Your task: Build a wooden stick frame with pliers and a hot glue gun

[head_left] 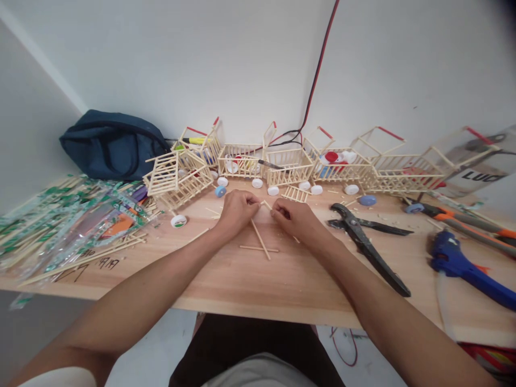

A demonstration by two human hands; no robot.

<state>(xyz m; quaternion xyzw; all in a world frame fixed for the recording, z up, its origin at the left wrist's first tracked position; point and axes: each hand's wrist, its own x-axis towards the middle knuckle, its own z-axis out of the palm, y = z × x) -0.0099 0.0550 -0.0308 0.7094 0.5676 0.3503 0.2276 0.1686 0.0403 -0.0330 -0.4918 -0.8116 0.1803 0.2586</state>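
Observation:
My left hand (241,210) is closed, its thumb and fingers pinched at the near end of a thin wooden stick. My right hand (295,216) is closed around that short wooden stick (267,205), whose tip pokes out toward my left fingertips. From beneath my left hand, another wooden stick (260,236) slants down across the tabletop. It meets a crosswise wooden stick (253,248) lying on the wood. Just behind my hands lies a small ladder-like panel of sticks (295,194). Fingers partly hide the contact between the held pieces.
Several stick-built miniature carts (288,164) with bottle-cap wheels line the wall. Bagged sticks (76,220) and a dark blue pouch (115,145) lie left. To the right are black pliers (363,242), a blue glue gun (463,263) and orange-grey handled tools (471,223).

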